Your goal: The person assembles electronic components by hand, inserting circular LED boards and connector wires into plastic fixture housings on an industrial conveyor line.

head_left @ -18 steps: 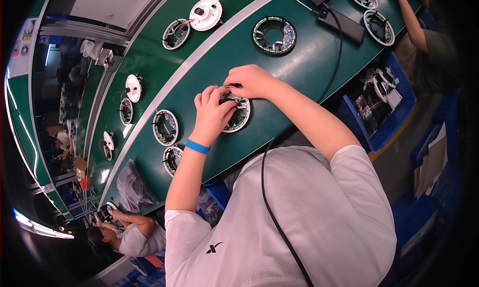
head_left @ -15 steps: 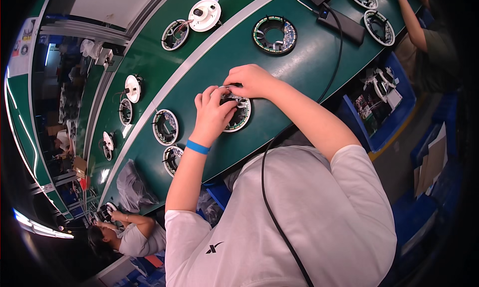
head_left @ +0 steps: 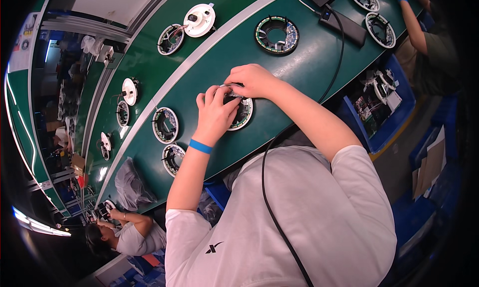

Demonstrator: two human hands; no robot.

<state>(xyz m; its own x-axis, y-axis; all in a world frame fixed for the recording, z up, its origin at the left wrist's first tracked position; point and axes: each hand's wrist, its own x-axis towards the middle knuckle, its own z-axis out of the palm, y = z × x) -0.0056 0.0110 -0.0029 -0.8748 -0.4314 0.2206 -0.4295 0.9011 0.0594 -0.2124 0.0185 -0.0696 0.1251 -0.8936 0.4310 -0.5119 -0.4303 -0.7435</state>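
Note:
A round, ring-shaped housing with a circuit board (head_left: 245, 114) lies on the green bench in front of me, its far left part covered by my hands. My left hand (head_left: 215, 115), with a blue band at the wrist, is closed over the ring's left side, thumb reaching across its inside. My right hand (head_left: 254, 81) comes in from the right, fingers bent and pinched at the far edge. The two hands' fingertips meet there, around a small dark piece that I cannot make out.
More ring housings stand left (head_left: 165, 125), near left (head_left: 173, 159) and beyond my hands (head_left: 277, 35). White round camera covers (head_left: 199, 20) sit past the metal rail. A black box (head_left: 342, 26) with cables lies far right. A blue bin (head_left: 371, 107) holds parts. Other people work at both sides.
Both hands stay at the ring's far edge, with only small finger shifts. My left hand has moved slightly to the right, and the view has shifted a little.

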